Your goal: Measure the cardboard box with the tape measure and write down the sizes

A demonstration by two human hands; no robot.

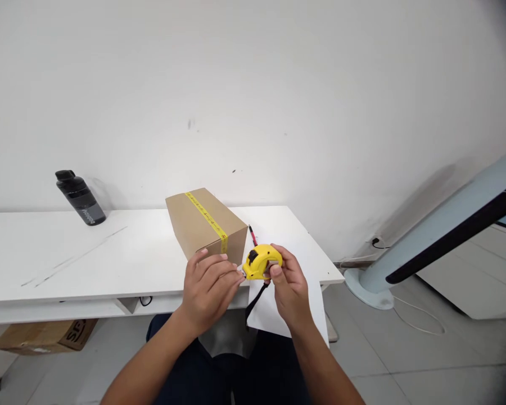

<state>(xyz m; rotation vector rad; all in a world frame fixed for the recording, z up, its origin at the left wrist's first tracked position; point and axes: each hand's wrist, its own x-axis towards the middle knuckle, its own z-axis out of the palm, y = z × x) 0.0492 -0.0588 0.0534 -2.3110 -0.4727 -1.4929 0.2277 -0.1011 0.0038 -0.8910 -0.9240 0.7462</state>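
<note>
A yellow tape measure [259, 260] with a black button is gripped in my right hand [290, 287], and its black wrist strap [255, 304] dangles below. My left hand [213, 287] pinches the metal end of the tape at the case's mouth; only a short bit of blade shows. Just beyond my hands sits a brown cardboard box [206, 219] sealed with yellow printed tape. A red and black pen [252, 235] lies behind the tape measure, beside the box. White paper [316, 304] spreads under my right hand and hangs over the table's front edge.
The white table [143, 253] runs along the wall. A black bottle [81, 198] stands at the back left. Another cardboard box [46, 336] is on the floor under the table. To the right rises a pale blue tower appliance [438, 225] with a cable on the floor.
</note>
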